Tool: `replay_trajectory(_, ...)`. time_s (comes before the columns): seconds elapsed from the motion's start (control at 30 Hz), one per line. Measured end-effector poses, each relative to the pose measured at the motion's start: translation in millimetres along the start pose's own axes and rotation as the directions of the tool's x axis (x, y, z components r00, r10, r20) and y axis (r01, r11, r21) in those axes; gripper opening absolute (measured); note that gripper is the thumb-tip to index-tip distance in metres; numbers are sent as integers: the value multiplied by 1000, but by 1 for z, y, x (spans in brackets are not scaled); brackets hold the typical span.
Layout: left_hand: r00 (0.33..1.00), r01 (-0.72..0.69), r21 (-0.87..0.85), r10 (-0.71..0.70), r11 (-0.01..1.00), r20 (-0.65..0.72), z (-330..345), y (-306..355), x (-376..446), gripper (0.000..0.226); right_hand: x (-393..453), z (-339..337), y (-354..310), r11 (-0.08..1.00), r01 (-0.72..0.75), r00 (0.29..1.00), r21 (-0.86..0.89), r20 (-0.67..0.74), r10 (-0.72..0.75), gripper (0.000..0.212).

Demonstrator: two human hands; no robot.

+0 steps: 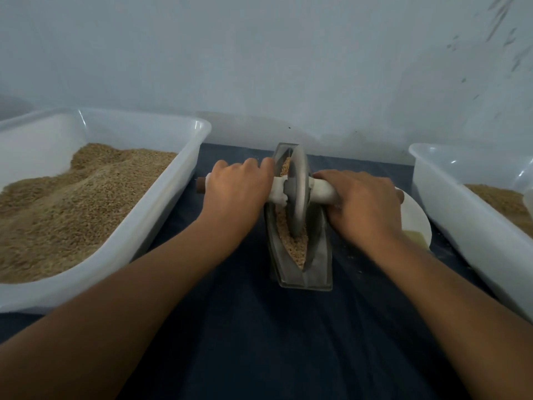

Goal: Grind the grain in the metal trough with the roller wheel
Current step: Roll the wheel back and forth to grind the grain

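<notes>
Metal trough [317, 255] sits mid-cloth [259, 342], lengthwise away from the person, grain [291, 243] inside. Roller wheel [300, 192] stands upright in the groove. Left hand [236, 189] and right hand [360, 203] each grasp one end of the axle handle [323, 192], so pressure stays even. Tub of grain [184, 168] at left edge, another tub [450, 203] at right, handy for refills probably.

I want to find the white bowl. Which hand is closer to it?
Right. The right hand grips the handle just beside the bowl; the left hand is across the trough.
</notes>
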State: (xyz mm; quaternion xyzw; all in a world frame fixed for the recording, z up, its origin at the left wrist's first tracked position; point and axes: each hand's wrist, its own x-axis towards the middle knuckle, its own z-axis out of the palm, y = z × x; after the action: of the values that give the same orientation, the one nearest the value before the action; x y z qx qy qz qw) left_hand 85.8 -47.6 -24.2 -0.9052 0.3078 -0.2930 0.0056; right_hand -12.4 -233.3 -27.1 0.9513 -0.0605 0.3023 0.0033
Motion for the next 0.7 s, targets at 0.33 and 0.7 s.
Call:
replay_trajectory(0.33, 994, -21, 19, 23, 1000, -104, 27, -5, 48, 19, 48, 27, 20, 996, -61, 985, -63, 159, 71, 50)
replay_trajectory(0.7, 994, 28, -43, -32, 999, -105, 40, -10, 50, 20, 68, 29, 18, 989, -10, 990, -146, 138, 31, 45)
